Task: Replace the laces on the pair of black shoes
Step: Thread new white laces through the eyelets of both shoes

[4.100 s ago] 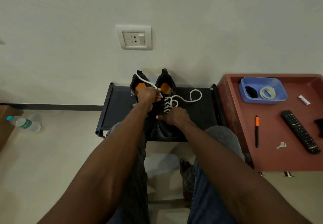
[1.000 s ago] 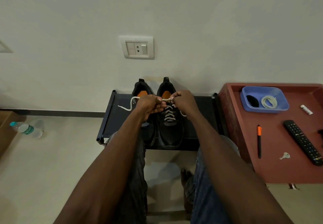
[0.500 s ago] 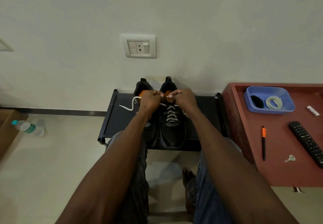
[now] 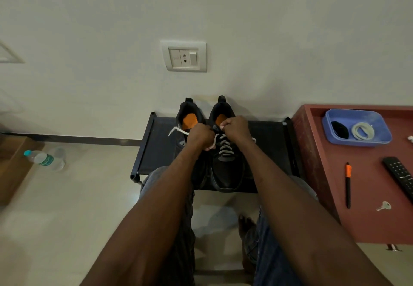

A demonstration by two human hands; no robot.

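Both hands curled tight — left hand (image 4: 200, 135), right hand (image 4: 234, 128) — each pinching white lace (image 4: 224, 145), over black shoe (image 4: 225, 169).

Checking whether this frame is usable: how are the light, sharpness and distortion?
Head view: dim, warm light; shoes nearly merge with the dark rack; white lace stands out; forearms loom large from wide-angle stretch; hands slightly soft; no glare.

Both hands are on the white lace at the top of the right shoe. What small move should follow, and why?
Probably draw the ends apart to snug the knot: the left hand and right hand each pinch the white lace, already crossed through the right shoe.
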